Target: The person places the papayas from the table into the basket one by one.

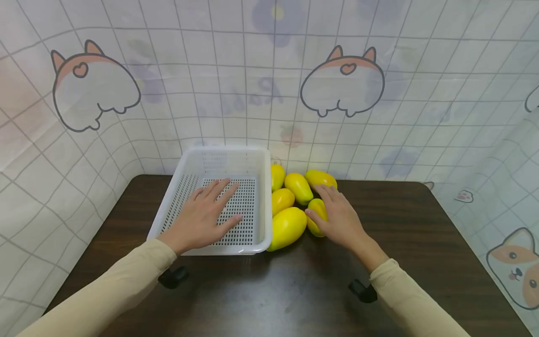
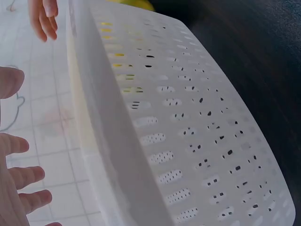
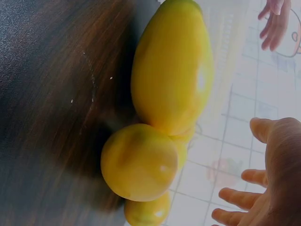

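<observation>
A white plastic basket [image 1: 269, 201] with slotted sides and a perforated bottom stands on the table, and nothing lies in it. My left hand [image 1: 204, 217] is spread over it, palm down. In the left wrist view the fingers [image 2: 30, 176] are straight, apart from the basket's wall [image 2: 188, 127]. Several yellow mangoes lie against the basket's right side, among them a large mango [image 1: 288, 228] in front and a smaller mango [image 1: 316, 220]. Above the rightmost ones hovers my right hand [image 1: 338, 217], fingers extended and holding nothing. The right wrist view shows it apart from the mangoes [image 3: 171, 70].
The dark wooden table [image 1: 269, 295] has rounded back corners. A white gridded cloth [image 1: 236, 70] printed with cartoon dogs hangs behind it and at both sides, close to the back edge.
</observation>
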{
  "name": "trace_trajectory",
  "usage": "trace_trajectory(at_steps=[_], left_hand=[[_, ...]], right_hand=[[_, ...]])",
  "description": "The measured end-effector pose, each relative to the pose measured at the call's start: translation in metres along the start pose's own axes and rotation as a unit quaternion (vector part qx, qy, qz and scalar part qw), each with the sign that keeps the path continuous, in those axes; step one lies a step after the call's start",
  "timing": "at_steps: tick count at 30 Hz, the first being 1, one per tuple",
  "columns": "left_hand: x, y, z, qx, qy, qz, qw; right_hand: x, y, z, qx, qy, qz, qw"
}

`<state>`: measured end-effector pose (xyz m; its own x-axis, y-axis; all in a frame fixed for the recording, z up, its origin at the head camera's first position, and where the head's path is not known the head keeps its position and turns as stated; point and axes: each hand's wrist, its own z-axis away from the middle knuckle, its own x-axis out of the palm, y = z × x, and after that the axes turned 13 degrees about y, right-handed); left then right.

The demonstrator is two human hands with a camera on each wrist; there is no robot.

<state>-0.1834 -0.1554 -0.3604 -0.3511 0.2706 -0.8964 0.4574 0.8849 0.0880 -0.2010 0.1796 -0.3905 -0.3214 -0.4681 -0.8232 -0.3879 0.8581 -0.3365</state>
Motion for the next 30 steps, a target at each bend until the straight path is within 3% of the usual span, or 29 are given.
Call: trace_trajectory(at_steps=[22,30], left_hand=[[0.000,-0.017,0.014,-0.015,0.013,0.002,0.9998],[-0.001,-0.021,0.018,-0.029,0.009,0.008,0.9995]], right_hand=[[0.006,0.009,0.005,0.018,0.015,-0.019,1.000],[0.008,0.013,0.005,0.035,0.001,-0.018,0.999]])
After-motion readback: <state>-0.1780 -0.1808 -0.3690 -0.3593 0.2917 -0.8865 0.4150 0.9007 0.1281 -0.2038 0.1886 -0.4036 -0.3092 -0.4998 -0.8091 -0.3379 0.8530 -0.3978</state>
